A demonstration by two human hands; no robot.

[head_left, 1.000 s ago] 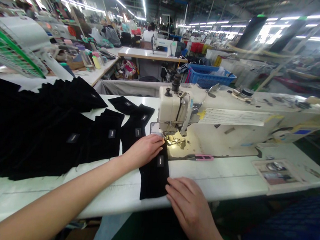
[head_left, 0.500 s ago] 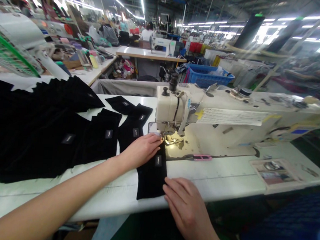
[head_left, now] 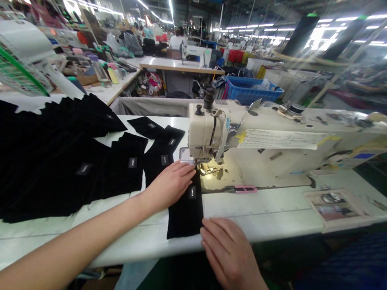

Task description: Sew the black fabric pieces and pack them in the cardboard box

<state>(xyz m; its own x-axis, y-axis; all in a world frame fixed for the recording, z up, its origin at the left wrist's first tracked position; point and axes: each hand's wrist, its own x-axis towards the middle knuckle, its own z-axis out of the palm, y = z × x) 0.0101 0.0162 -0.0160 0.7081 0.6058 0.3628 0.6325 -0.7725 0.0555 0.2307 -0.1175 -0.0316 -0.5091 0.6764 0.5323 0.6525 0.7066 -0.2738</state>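
My left hand is pressing the black fabric piece onto the counter by the sewing machine, whether pinching I can't tell; my right hand is resting at its right edge, fingers loosely extended, gripping nothing.

The table has a pale, smooth top. The sewing machine stands toward its right side. A large pile of black cloth covers the left end. Smaller cloth pieces lie between this pile and the sewing machine. One labelled strip extends from the needle end to the table's front edge. Pink snips lie right of the strip. A shallow tray sits farther right.
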